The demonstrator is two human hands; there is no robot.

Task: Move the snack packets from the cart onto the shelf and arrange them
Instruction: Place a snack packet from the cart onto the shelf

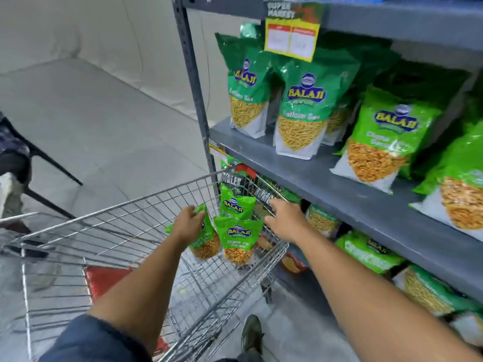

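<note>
Snack packets (pixel 237 239): three green ones inside the wire cart (pixel 146 231), bunched at its far right corner, upright or slightly tilted, each with a clear window of orange snack at the bottom. Left hand (pixel 188 222) down in the cart, grip closed over the top of the leftmost packet (pixel 206 244), fingers curled round its upper edge. Right hand (pixel 285 218) over the cart's right rim, fingers spread and loose, grip open, nothing held; fingertips near the rearmost packet (pixel 236 203), contact not clear. Middle packet in front, just beside the held one, touching or overlapping it. Shelf (pixel 339 178) grey metal, immediately right of the cart, its upright post (pixel 193 87) just beyond the cart's far corner. On the shelf at chest level, larger green packets standing: two dark green ones (pixel 300 111) at the left, lighter green ones (pixel 384 142) leaning to the right. Yellow price tag (pixel 292 35) hanging from the shelf above. More green packets (pixel 366 252) on the lower shelves, partly hidden. Dark shoe (pixel 252 335) on the floor beside the cart.
</note>
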